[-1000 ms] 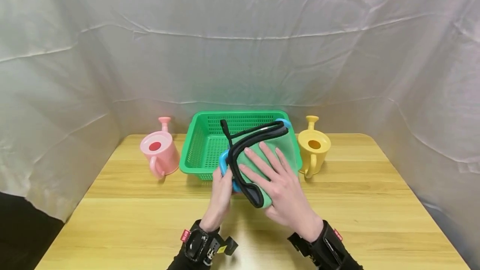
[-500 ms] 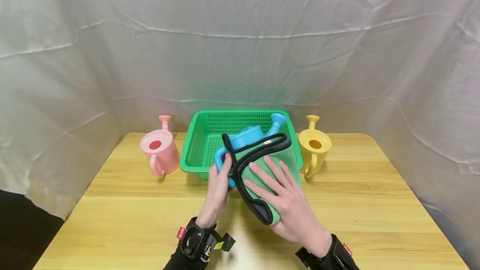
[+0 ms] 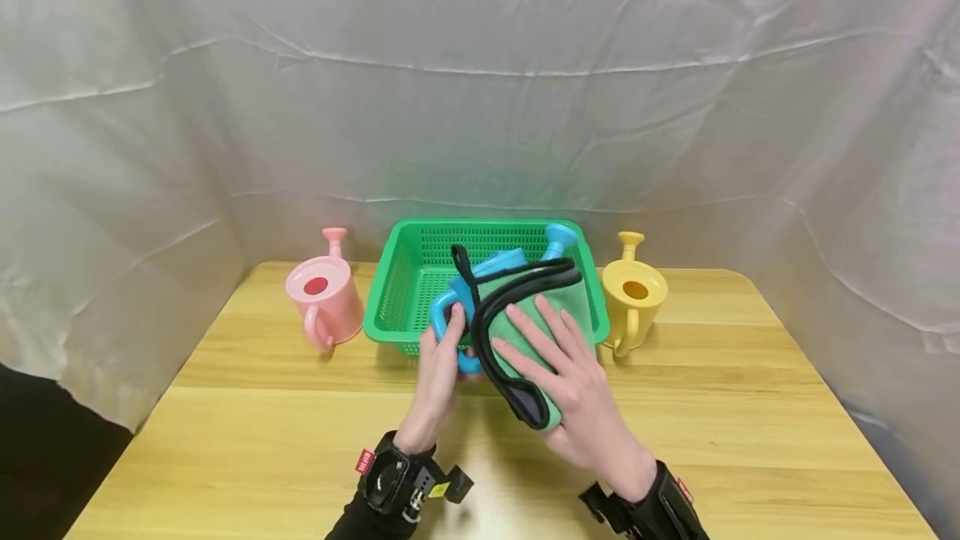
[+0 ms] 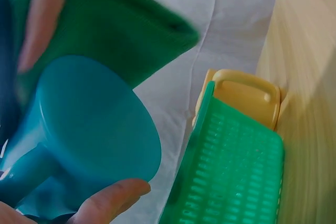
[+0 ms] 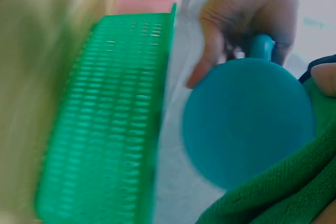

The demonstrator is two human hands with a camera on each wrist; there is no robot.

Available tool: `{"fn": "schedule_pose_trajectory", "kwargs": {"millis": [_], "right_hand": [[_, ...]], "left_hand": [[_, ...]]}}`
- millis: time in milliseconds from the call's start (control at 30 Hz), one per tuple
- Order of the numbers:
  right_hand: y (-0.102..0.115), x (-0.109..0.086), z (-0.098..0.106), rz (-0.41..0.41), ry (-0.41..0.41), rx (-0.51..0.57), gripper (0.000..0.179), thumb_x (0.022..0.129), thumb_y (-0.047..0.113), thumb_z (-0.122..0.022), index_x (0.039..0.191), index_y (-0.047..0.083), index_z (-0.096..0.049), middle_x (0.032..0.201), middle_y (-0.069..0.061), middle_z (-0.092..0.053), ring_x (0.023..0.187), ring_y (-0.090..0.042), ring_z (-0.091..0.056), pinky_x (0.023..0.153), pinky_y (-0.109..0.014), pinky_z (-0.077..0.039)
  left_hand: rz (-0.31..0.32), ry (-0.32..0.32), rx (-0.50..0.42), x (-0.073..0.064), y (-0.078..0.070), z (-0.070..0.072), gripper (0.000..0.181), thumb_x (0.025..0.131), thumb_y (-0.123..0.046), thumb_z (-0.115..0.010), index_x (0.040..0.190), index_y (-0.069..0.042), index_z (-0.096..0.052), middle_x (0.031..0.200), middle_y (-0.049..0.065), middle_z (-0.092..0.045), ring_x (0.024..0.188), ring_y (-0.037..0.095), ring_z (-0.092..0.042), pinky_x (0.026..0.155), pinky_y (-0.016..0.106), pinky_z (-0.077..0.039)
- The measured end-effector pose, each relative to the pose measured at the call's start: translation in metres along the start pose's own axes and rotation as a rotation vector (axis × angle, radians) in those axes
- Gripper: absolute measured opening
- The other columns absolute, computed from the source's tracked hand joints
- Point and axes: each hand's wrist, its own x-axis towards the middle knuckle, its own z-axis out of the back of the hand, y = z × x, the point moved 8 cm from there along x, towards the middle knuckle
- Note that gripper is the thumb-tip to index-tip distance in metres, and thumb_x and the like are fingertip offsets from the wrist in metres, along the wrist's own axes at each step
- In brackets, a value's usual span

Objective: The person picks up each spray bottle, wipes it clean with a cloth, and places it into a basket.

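A blue toy watering can is tilted over the front of the green basket, its spout pointing to the back right. My left hand grips the can's handle at its left end. My right hand holds a folded green cloth with black edging against the can's near side, fingers spread over it. The cloth hides much of the can's body in the head view. Both wrist views show the round blue base of the can, with the green cloth right alongside it.
The green perforated basket stands at the back of the wooden table. To its left is a pink watering can; a yellow one stands close on its right. A grey sheet hangs behind.
The cloth first slid down and right along the blue watering can, uncovering its top and spout, then came slightly back up. My left hand kept its grip on the handle.
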Motion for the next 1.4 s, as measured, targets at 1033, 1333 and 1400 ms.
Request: {"fn": "schedule_pose_trajectory", "kwargs": {"millis": [1033,1333,1400], "right_hand": [[-0.012,-0.007,0.011,-0.026,-0.116,0.321,0.039,0.108,0.020,-0.044,0.141,0.003,-0.056,0.159,-0.019,-0.040,0.154,-0.036,-0.027,0.128,-0.041,-0.020],[-0.012,-0.010,0.011,-0.016,-0.142,0.303,0.043,0.097,0.001,-0.048,0.139,0.002,-0.057,0.158,-0.020,-0.040,0.153,-0.038,-0.028,0.128,-0.041,-0.021],[-0.014,-0.006,0.010,-0.028,-0.148,0.299,0.038,0.104,0.012,-0.046,0.139,0.002,-0.057,0.158,-0.020,-0.041,0.153,-0.038,-0.028,0.128,-0.041,-0.021]], "left_hand": [[0.022,0.028,-0.020,0.001,-0.008,0.002,0.034,0.106,-0.045,-0.046,0.117,-0.013,-0.046,0.089,0.003,-0.044,0.063,0.012,-0.040,0.054,0.024,-0.044],[-0.022,0.005,0.082,0.001,-0.011,0.003,0.033,0.106,-0.043,-0.046,0.106,-0.010,-0.049,0.091,0.005,-0.047,0.068,0.014,-0.047,0.057,0.027,-0.048],[-0.023,0.012,0.110,0.001,-0.009,0.002,0.033,0.106,-0.043,-0.047,0.105,-0.011,-0.049,0.096,0.005,-0.049,0.074,0.015,-0.051,0.060,0.029,-0.050]]}}
